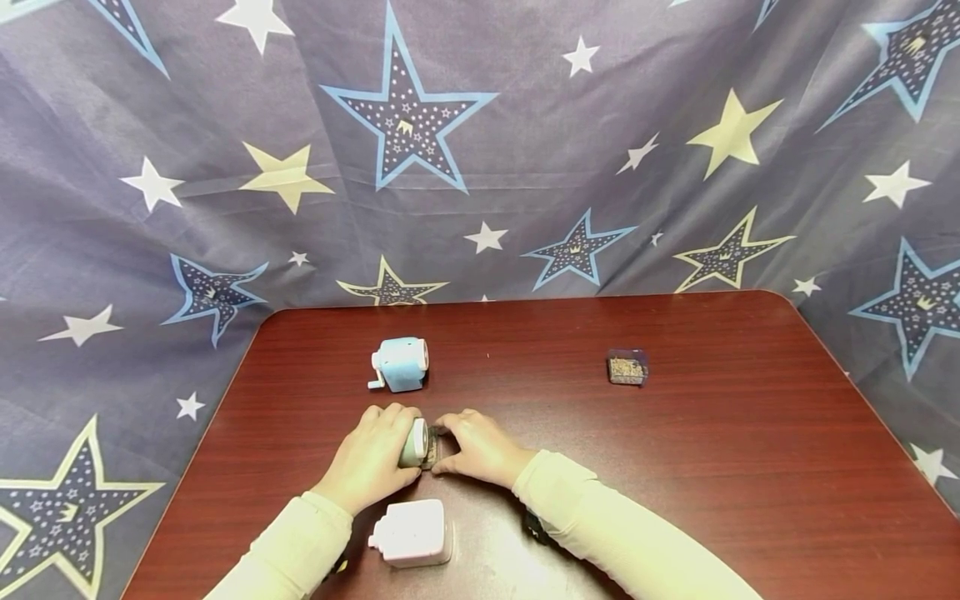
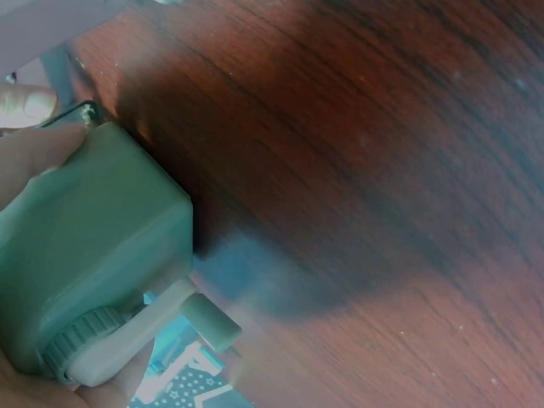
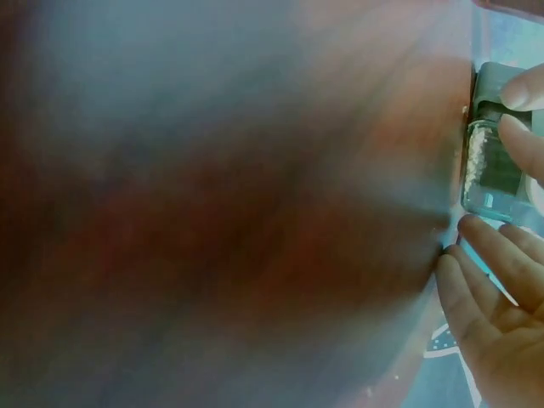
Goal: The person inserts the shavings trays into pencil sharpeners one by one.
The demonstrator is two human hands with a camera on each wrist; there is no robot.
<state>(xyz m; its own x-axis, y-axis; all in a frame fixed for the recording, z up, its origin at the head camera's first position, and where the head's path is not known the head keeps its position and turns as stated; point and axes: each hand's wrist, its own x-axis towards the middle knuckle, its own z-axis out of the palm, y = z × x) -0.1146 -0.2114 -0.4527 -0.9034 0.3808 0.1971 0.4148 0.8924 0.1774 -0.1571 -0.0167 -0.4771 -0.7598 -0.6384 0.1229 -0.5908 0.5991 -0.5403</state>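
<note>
My left hand (image 1: 375,458) grips a green crank pencil sharpener (image 2: 110,204) on its side, thumb along the body. Its crank handle (image 2: 136,340) points away from the right hand. From the sharpener's front sticks out a clear shavings drawer (image 3: 480,166) with pale shavings inside. My right hand (image 1: 480,450) pinches this drawer between thumb and fingers, the fingertips right at its edge in the right wrist view. A pink sharpener (image 1: 412,533) lies nearest the body, just in front of the hands. Behind them is a blue crank sharpener (image 1: 402,364).
A separate clear drawer (image 1: 627,367) filled with shavings sits toward the back right of the reddish-brown table (image 1: 712,467). A grey star-patterned cloth (image 1: 510,167) hangs behind the table's back edge.
</note>
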